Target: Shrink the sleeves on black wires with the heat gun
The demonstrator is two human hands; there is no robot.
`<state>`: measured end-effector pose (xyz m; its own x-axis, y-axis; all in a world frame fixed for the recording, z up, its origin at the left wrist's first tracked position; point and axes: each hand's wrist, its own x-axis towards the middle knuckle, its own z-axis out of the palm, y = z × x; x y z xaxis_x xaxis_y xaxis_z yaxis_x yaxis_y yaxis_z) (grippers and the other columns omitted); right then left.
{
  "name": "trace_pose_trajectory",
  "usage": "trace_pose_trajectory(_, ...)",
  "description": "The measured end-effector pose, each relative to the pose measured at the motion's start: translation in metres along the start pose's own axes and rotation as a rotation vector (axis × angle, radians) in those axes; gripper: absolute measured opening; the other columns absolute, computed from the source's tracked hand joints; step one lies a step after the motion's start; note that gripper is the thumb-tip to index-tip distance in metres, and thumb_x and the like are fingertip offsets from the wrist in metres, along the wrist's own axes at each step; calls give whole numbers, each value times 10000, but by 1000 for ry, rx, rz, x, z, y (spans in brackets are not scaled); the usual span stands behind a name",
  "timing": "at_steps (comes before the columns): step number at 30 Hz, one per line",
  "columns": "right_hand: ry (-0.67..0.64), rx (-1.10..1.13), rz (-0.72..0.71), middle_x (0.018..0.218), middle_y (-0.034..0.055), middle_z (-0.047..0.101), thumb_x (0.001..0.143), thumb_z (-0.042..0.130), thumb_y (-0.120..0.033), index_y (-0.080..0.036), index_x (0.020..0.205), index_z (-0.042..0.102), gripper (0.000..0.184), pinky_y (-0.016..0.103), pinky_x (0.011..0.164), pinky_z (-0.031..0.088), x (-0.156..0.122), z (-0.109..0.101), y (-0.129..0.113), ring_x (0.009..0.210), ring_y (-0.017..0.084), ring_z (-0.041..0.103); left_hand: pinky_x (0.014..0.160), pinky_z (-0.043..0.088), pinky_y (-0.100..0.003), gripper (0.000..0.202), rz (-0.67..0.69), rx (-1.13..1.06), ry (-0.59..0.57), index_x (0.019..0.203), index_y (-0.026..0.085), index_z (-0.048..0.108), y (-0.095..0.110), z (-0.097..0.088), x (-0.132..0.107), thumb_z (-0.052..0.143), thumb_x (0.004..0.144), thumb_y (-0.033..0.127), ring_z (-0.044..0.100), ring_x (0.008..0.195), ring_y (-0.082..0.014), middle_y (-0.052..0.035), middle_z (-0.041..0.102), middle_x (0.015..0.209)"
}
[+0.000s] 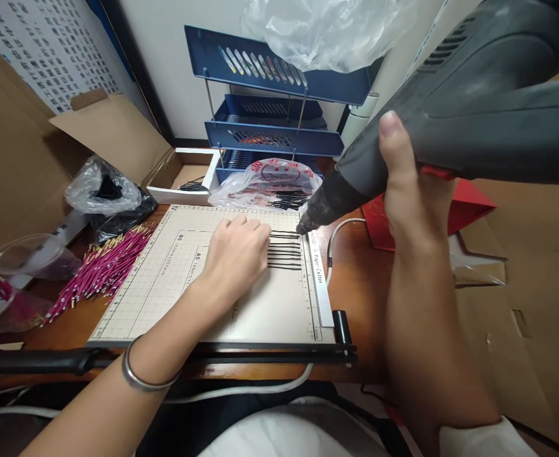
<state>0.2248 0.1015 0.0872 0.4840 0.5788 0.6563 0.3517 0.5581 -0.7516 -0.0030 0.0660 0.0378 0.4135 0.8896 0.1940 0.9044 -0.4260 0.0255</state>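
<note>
While my right hand (pixel 403 168) grips the heat gun (pixel 434 120), my left hand (pixel 239 251), hold I can't tell, part-covers light, likely bendy black strands (pixel 286 256) near the paper cutter (pixel 131 304)'s right edge, best pinned by left ends.

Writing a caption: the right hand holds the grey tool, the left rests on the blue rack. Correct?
Wrong place for the left hand: the head view shows it on the paper cutter, by the black strips. The right hand does hold the grey tool.
</note>
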Motion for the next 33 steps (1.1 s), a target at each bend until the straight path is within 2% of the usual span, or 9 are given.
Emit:
trace_pose_trajectory(3, 6, -7, -7, 1407, 14, 756, 839, 881, -517, -270, 1215, 776, 462, 472, 1357, 421, 0, 1, 0, 1439, 248, 652, 1097, 502, -567, 426, 47, -50, 15, 1198, 173, 781, -1, 7, -2, 527, 1092, 498, 661, 1233, -370, -149, 797, 1301)
trace_pose_trajectory(5, 5, -13, -14, 1409, 11, 751, 850, 875, -509, -274, 1211, 778, 442, 470, 1356, 419, 0, -1, 0, 1444, 245, 648, 1277, 341, -664, 611, 81, -74, -12, 1425, 162, 720, 0, 14, -6, 451, 1111, 611, 548, 1469, -409, -146, 649, 1587)
trace_pose_trajectory(7, -13, -4, -16, 1413, 19, 755, 857, 874, -499, -257, 1231, 782, 454, 463, 1347, 429, -1, -2, 0, 1446, 247, 652, 1352, 197, -694, 669, 88, -84, -55, 1534, 182, 662, 1, 18, -10, 355, 1137, 624, 417, 1613, -406, -117, 522, 1711)
trace_pose_trajectory(14, -25, 20, -21, 1421, 13, 763, 890, 856, -466, -304, 1198, 776, 357, 423, 1302, 484, 3, 3, 0, 1445, 238, 659, 1388, 120, -678, 721, 90, -69, -98, 1633, 172, 556, 2, 17, -8, 250, 1158, 620, 345, 1673, -360, -102, 500, 1723)
trace_pose_trajectory(20, -1, 3, -15, 1446, 38, 758, 865, 875, -481, -259, 1240, 765, 450, 434, 1316, 473, 8, 10, 6, 1417, 235, 677, 1387, 71, -686, 698, 83, -67, -130, 1603, 177, 590, -2, 16, 0, 226, 1169, 584, 306, 1692, -343, -96, 484, 1733)
trace_pose_trajectory(23, -20, -11, -13, 1443, 14, 758, 892, 857, -487, -302, 1214, 765, 382, 398, 1289, 495, 13, 9, 11, 1418, 222, 676, 1391, 34, -675, 702, 55, -84, -157, 1665, 161, 503, -5, 16, 3, 235, 1169, 579, 274, 1705, -329, -97, 452, 1751)
trace_pose_trajectory(26, -50, 23, -29, 1435, 22, 757, 880, 863, -504, -260, 1248, 763, 453, 445, 1300, 488, 16, 8, 16, 1429, 242, 674, 1398, -1, -645, 713, 51, -114, -216, 1704, 166, 436, -8, 16, 5, 231, 1166, 587, 250, 1715, -304, -94, 445, 1755)
trace_pose_trajectory(31, -24, 25, -29, 1434, 2, 767, 849, 892, -514, -277, 1257, 769, 488, 456, 1316, 476, 11, 3, 16, 1426, 230, 679, 1400, -6, -625, 710, 99, -144, -230, 1682, 153, 461, -11, 14, -1, 275, 1159, 596, 291, 1701, -307, -125, 486, 1731)
trace_pose_trajectory(33, -32, 23, -34, 1394, 6, 784, 855, 886, -520, -273, 1240, 777, 471, 470, 1307, 489, 9, 0, 15, 1409, 239, 692, 1389, 96, -635, 616, 110, -135, -156, 1568, 150, 589, -12, 10, -3, 349, 1155, 539, 432, 1622, -337, -140, 586, 1656)
